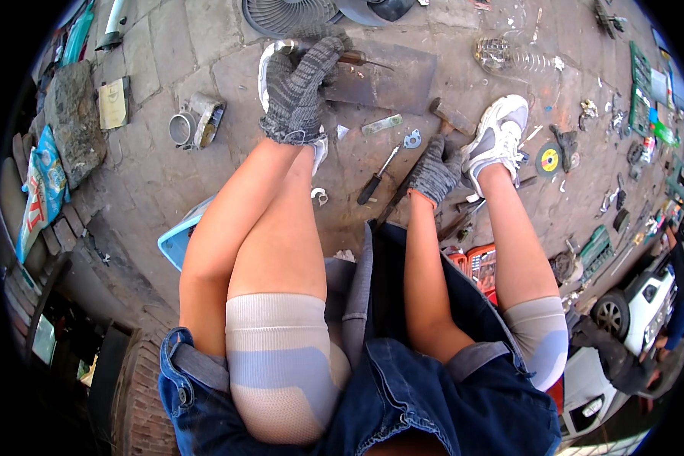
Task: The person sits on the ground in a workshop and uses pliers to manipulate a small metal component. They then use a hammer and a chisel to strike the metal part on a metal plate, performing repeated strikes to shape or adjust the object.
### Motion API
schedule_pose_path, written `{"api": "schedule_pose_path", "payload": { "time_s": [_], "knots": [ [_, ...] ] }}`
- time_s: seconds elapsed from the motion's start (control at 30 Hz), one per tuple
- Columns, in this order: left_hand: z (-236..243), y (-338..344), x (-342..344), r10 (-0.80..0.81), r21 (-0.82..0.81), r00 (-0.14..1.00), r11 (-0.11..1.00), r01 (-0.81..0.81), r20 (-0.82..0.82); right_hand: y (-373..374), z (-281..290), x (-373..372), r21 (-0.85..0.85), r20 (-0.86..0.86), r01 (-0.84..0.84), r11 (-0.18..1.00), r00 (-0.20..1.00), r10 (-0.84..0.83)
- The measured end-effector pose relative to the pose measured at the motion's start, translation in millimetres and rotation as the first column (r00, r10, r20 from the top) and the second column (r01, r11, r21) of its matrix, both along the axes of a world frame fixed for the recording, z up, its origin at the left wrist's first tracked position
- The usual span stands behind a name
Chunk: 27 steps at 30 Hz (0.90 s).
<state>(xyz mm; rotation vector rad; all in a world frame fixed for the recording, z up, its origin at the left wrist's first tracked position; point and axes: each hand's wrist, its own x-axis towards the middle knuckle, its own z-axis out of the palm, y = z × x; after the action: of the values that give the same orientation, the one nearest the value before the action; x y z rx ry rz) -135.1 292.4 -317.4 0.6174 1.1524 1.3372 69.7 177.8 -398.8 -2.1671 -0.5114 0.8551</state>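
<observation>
My left hand [300, 87], in a grey knit glove, is closed beside my left shoe [264, 74]. A thin tool like a screwdriver [353, 58], with a brown handle, juts right from its fingers over a dark flat sheet [395, 80]. A shiny metal end [283, 46] shows at the glove's left; the fingers hide how it joins. My right hand [435, 169], gloved alike, is wrapped round a hammer [453, 116], its head pointing away beside my right shoe [498, 133]. Between the hands lie another screwdriver [378, 176], a blue gasket [412, 139] and a small greenish strip [381, 124].
A metal housing [197, 121] and a booklet [114, 103] lie left, near a large rock [76, 121]. A finned round part [289, 14] is at the far edge. Rightward are a clear bottle [513, 57], a disc [549, 158], a red tool case [481, 266] and white cars [638, 311].
</observation>
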Motion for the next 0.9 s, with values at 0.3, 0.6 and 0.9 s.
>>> {"api": "schedule_pose_path", "payload": {
  "time_s": [0.3, 0.6, 0.9],
  "knots": [
    [7.6, -6.7, 0.5, -0.027, -0.090, 0.997, 0.996, 0.021, -0.068, 77.3, 48.9, -50.1, 0.161, 0.418, -0.659, 0.735, 0.720, 0.554],
    [61.5, 30.9, 17.1, -0.313, 0.046, 0.946, 0.950, 0.310, 0.080, 166.8, 70.7, -12.6, 0.171, 0.277, -0.859, 0.483, 0.512, 0.813],
    [-15.1, 4.1, -7.8, -0.282, -0.145, 0.776, 0.959, 0.242, -0.564, 178.5, 107.7, 39.7, 0.153, -0.124, -0.912, 0.381, 0.365, 0.923]
  ]
}}
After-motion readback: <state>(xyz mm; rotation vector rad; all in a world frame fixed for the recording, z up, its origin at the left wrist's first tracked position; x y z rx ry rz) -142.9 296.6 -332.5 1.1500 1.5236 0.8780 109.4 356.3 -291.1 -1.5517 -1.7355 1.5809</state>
